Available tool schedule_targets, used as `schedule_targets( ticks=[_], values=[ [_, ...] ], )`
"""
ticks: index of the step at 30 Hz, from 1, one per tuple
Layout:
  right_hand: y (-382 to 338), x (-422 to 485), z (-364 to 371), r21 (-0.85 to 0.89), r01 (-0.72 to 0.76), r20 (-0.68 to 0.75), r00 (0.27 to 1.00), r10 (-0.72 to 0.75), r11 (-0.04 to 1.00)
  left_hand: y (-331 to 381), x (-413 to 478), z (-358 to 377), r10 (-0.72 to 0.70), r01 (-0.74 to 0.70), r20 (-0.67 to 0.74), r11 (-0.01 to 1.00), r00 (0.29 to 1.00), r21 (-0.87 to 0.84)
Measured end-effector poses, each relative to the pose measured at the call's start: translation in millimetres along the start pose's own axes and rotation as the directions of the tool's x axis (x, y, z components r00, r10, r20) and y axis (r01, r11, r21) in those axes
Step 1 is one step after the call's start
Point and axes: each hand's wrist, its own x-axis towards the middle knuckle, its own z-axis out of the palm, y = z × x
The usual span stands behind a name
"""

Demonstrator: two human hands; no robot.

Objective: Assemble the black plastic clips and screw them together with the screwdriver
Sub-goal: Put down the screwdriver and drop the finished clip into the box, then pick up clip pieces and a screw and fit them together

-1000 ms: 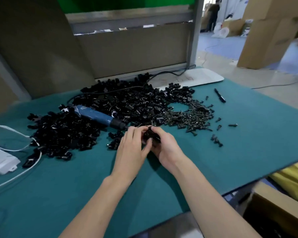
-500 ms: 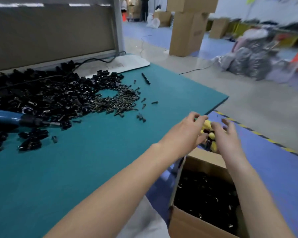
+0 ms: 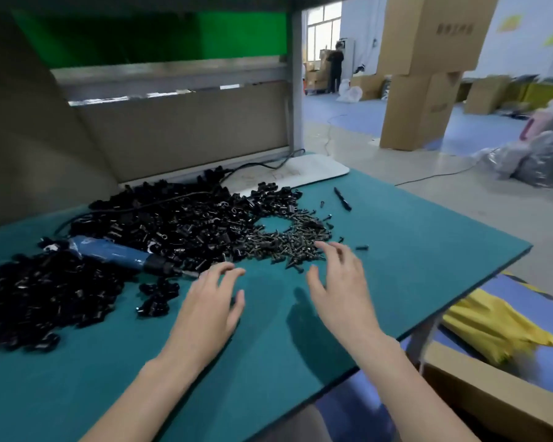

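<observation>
1. Hovering over the green mat [image 3: 396, 250], the left hand [image 3: 209, 303] holds nothing. Its palm faces down and its fingers are spread and gently curved.
2. The right hand [image 3: 340, 290] is likewise empty and spread. Its fingertips [image 3: 320, 244] are at the near edge of the screw pile [image 3: 284, 242]; whether they touch a screw cannot be told.
3. Only bare mat lies between and beneath the two hands, with no part-built piece there. I judge the step in hand to be the start of a fresh piece, gathering its parts.
4. The blue screwdriver [image 3: 115, 254] lies on its side just left of the left hand. Its bit points right, its rear end is bedded among clips, and neither hand touches it.
5. A small clump of clips [image 3: 156, 298] sits just beside the left hand. The main heap of black plastic clips [image 3: 173, 218] spreads behind the screwdriver, and a second heap [image 3: 39, 298] lies at the far left.
6. The next move probably calls for the left hand to lift clip parts from the small clump while the right pinches one screw from the pile's edge. The screws are small and tangled, so a fine fingertip pinch seems needed. The parts should be mated before anyone reaches for the screwdriver.
7. Farther out, a black pen-like stick [image 3: 342, 199] lies beyond the screws, and a white board [image 3: 300, 172] rests at the back of the mat. Below the table's right edge stands a cardboard box [image 3: 492, 406] with something yellow [image 3: 492, 330] above it.
</observation>
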Motion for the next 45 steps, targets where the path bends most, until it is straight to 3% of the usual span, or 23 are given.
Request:
schedule_targets(
  ticks=[3, 5, 7, 12, 17, 23, 29, 33, 36, 40, 45],
  values=[
    [-25.0, 24.6, 48.6, -0.181, -0.012, 0.213, 0.976, 0.051, 0.983, -52.0, -27.8, -11.3, -0.25, 0.258, -0.081, 0.96, 0.965, 0.112],
    [-39.0, 38.2, 79.0, -0.237, 0.006, 0.297, 0.953, 0.067, 0.972, -76.9, -36.2, -14.4, -0.451, 0.451, -0.026, 0.883, 0.892, 0.129],
    [-49.3, 51.2, 103.1, -0.286, 0.03, 0.335, 0.94, 0.071, 0.958, -93.5, -36.1, -11.3, -0.523, 0.513, 0.053, 0.848, 0.851, 0.13],
    [-62.2, 79.4, 131.4, -0.345, 0.066, 0.319, 0.946, 0.051, 0.936, -110.9, -10.4, -1.8, -0.478, 0.473, 0.052, 0.877, 0.877, 0.083],
    [-68.7, 87.9, 137.9, -0.307, 0.195, 0.274, 0.956, -0.11, 0.931, -125.8, 2.8, 2.7, -0.445, 0.445, 0.001, 0.895, 0.895, 0.03],
    [-71.1, 93.0, 139.2, -0.135, 0.225, 0.277, 0.944, -0.181, 0.965, -130.4, 1.1, 4.9, -0.406, 0.404, -0.014, 0.911, 0.914, -0.085],
    [-88.5, 95.6, 145.2, 0.065, 0.178, 0.176, 0.966, -0.187, 0.982, -129.5, 0.1, 1.5, -0.427, 0.399, -0.073, 0.884, 0.901, -0.242],
    [-118.7, 106.4, 155.3, 0.131, 0.221, 0.196, 0.95, -0.244, 0.966, -129.0, 1.5, -1.6, -0.435, 0.393, -0.082, 0.868, 0.897, -0.304],
    [-149.5, 124.6, 167.8, 0.111, 0.276, 0.203, 0.934, -0.294, 0.955, -130.5, 1.5, -3.6, -0.485, 0.417, -0.056, 0.8, 0.873, -0.431],
    [-195.4, 156.4, 195.7, 0.029, 0.35, 0.319, 0.885, -0.34, 0.936, -135.0, 0.5, -3.7, -0.57, 0.446, -0.029, 0.672, 0.821, -0.591],
    [-232.1, 183.8, 235.1, -0.015, 0.299, 0.557, 0.795, -0.241, 0.954, -137.6, -0.2, -5.9, -0.587, 0.391, -0.063, 0.612, 0.807, -0.688]
  ],
)
